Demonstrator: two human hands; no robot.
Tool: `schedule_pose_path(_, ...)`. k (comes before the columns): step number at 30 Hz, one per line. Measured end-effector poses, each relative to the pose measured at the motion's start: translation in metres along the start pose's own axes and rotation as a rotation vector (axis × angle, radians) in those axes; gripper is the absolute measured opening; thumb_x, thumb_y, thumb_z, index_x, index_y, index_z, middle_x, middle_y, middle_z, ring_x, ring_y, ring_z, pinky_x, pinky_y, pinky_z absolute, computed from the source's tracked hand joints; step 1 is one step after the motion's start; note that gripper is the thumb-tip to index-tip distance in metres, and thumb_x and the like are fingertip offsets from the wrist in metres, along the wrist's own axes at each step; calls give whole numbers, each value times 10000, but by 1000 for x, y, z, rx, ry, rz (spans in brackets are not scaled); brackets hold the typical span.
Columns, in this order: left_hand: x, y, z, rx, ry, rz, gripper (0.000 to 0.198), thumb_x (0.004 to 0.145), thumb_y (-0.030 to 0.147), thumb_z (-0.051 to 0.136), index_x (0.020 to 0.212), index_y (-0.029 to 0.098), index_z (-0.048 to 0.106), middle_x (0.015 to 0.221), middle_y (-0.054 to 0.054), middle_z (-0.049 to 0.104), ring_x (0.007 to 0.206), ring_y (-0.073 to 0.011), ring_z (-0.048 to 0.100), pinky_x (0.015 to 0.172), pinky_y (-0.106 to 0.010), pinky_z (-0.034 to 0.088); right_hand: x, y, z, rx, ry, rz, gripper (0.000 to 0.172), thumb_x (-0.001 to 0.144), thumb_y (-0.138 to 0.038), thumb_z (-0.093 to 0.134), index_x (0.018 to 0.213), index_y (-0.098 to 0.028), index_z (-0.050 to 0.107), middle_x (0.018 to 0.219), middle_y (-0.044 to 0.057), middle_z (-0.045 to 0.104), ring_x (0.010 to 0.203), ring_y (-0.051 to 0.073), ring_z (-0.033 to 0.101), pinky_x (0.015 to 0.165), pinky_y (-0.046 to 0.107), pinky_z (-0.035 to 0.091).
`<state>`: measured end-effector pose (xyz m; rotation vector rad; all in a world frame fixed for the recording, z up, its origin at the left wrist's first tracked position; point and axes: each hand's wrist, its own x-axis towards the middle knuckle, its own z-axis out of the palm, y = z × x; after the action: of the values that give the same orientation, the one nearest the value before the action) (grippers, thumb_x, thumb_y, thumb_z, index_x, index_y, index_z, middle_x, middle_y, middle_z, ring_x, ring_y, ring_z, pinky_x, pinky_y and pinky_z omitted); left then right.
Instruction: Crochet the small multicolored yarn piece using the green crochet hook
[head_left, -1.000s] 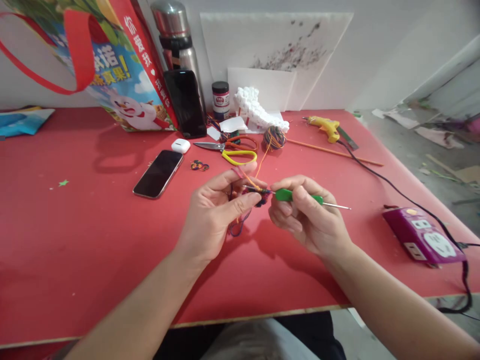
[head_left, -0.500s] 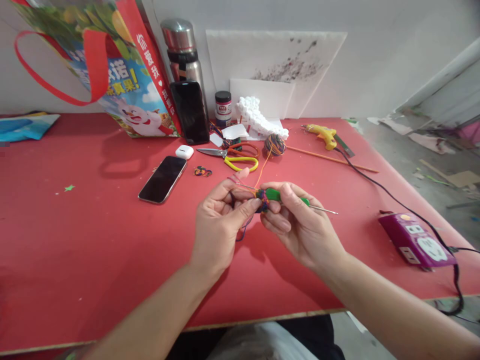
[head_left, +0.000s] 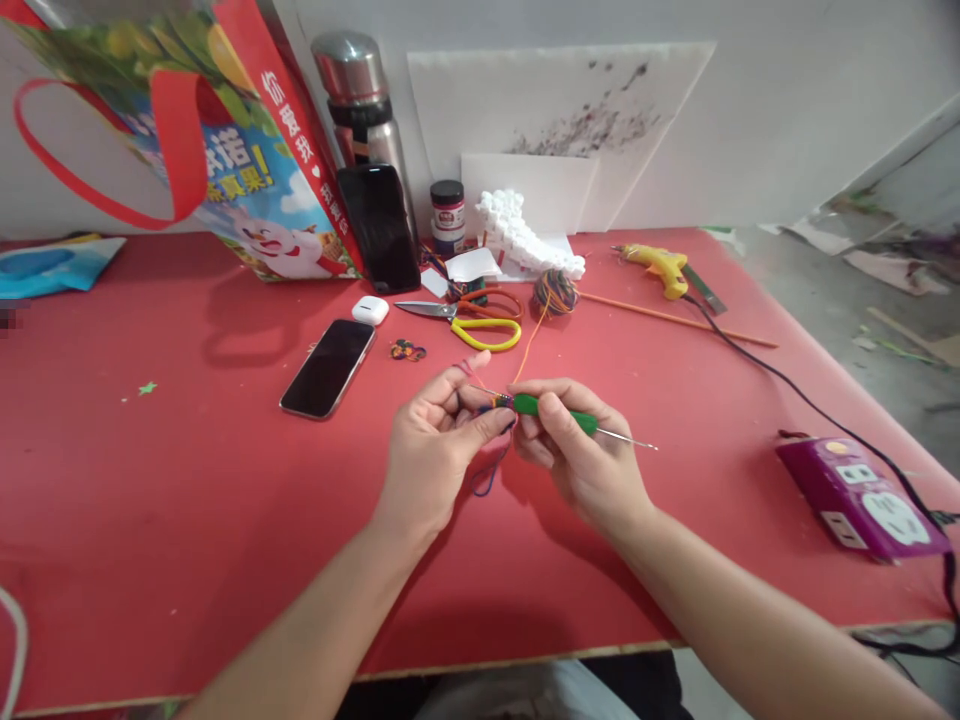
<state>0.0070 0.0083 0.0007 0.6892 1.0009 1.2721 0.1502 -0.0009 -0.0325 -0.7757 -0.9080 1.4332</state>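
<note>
My left hand pinches a small multicoloured crochet piece between thumb and fingers, with yarn looped over the index finger. My right hand is closed round a green-handled crochet hook, its tip at the piece and its metal tail pointing right. An orange strand runs from the piece up to a multicoloured yarn ball farther back on the red table. A loose tail of yarn hangs below my left hand.
Behind my hands lie yellow-handled scissors, a phone, a white earbud case and a small yarn scrap. A printed bag, flask, yellow glue gun and purple power strip stand around.
My two hands came together, and the hook's handle slid left toward the crochet piece. The view shifted slightly.
</note>
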Motion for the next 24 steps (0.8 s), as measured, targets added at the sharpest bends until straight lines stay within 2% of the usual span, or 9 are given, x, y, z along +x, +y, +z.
schedule_pose_path(5,-3,-6,3,-25,68,-12,562,651,140,966,1187,197,806,678,82,651,652,-66,632,678,-171,556,-1,3,1,-67,57,-35,249,963,-438,776,1035,-202,804,644,-36,585,516,94,461,516,270,382)
schedule_pose_path(8,1,-5,-1,-33,40,-54,548,663,152,965,1186,196,809,727,59,709,682,-82,671,705,-186,570,3,2,0,-66,64,19,300,954,-478,770,1036,-191,807,634,-37,567,497,90,431,495,265,360)
schedule_pose_path(12,8,-1,-8,-45,-32,-91,408,755,337,946,1114,180,831,791,-8,775,725,-137,726,740,-256,596,9,-2,-2,37,66,121,284,943,-467,771,980,-191,828,651,-37,549,476,63,359,489,257,327)
schedule_pose_path(16,13,-1,-12,15,-48,-79,390,798,463,914,1072,193,852,875,-49,815,804,-170,757,796,-286,598,10,-3,-4,68,58,172,278,913,-471,790,927,-195,823,642,-38,532,482,65,328,482,253,306)
schedule_pose_path(19,15,-4,-15,50,-24,-94,382,741,403,964,1056,211,865,896,-42,815,802,-148,745,802,-265,591,9,-1,-6,30,6,189,297,918,-492,789,924,-197,821,640,-39,532,483,69,341,481,253,317)
schedule_pose_path(24,16,-2,-16,94,-21,-107,415,662,234,993,1057,207,870,735,24,716,693,-88,681,725,-194,566,8,1,-8,-12,-37,179,323,930,-512,783,973,-194,824,614,-44,510,483,72,344,457,234,275)
